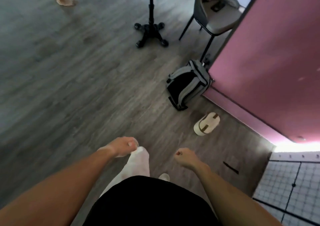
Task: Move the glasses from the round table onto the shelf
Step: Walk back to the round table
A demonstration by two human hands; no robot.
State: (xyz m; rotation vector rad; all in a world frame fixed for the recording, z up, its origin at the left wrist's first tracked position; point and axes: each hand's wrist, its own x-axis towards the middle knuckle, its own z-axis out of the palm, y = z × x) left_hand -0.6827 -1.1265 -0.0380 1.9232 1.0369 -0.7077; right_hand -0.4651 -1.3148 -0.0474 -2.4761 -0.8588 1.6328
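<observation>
Glasses are not being shown anywhere, so a walking step is being judged: the left hand (pixel 121 147) and right hand (pixel 184 157), both curled and empty, are being carried low in frame, and the worktop must be reached next.

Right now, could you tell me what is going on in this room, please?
A person is looking down at the wood floor. The left hand pinches a white cloth; the right hand is curled into an empty fist. No glasses or shelf are in view, only a black pedestal base. A grey backpack and a white cap lie beside the pink panel.
</observation>
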